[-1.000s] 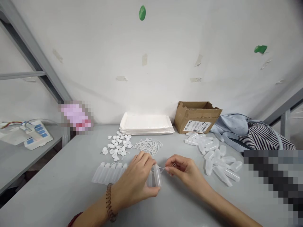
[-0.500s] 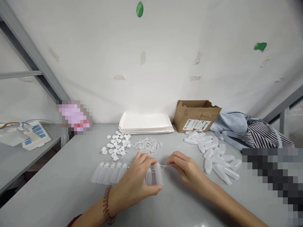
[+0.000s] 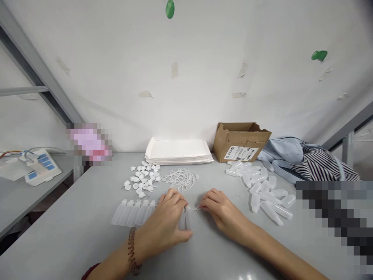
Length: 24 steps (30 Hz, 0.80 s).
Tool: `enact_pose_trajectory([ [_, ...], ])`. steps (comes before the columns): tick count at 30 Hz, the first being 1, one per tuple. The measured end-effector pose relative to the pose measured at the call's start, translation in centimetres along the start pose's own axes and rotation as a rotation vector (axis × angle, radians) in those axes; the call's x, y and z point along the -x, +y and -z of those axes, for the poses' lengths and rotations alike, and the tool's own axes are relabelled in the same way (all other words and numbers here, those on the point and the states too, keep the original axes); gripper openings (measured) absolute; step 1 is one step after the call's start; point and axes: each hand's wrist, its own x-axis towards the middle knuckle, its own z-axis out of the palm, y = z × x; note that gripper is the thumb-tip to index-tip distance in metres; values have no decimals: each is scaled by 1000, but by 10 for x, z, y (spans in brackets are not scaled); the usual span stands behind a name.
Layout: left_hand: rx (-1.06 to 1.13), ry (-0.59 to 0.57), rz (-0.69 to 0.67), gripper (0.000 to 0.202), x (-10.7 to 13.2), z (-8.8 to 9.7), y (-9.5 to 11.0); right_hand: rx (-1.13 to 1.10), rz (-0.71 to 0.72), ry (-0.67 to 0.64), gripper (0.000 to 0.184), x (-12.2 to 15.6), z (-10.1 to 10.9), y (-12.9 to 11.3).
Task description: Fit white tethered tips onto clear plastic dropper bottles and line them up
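My left hand [image 3: 167,217] is closed around a small translucent plastic bottle [image 3: 188,221], thumb at its base and fingers at its neck. The bottle stands at the right end of a row of similar bottles [image 3: 132,214], part of which my hand hides. White cord [image 3: 194,209] runs from the bottle's neck to my right hand [image 3: 220,208], whose fingertips pinch it. Beyond my left hand lie a tangle of white cord [image 3: 181,179] and a scatter of small white caps [image 3: 142,179].
Loose translucent bottles [image 3: 271,196] lie in a heap on the right. Against the wall are a stack of white padded envelopes [image 3: 178,151] and an open cardboard box [image 3: 241,143]. A light-blue bag [image 3: 287,149] with striped cloth lies beside the box. A power strip [image 3: 43,167] sits far left.
My left hand has moved the bottle slightly left and down, close beside the neighbouring bottle in the row. My right hand has followed leftward, still pinching the cord.
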Motion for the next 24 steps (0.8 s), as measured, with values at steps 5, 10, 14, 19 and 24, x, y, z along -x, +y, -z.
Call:
enact_pose_trajectory([
  [5,-9,-22,26,35,0,0,1,-29,20,35,25,0,-1,0],
  [10,-15,-62,32,38,1,3,2,-9,24,136,26,0,2,7],
  [14,-23,-88,35,38,2,5,3,6,-1,238,25,-1,10,16],
  [19,-11,-76,13,46,4,5,0,74,-64,338,23,-1,24,33],
  [24,69,-21,-11,55,4,7,-8,252,-195,331,23,5,37,66],
])
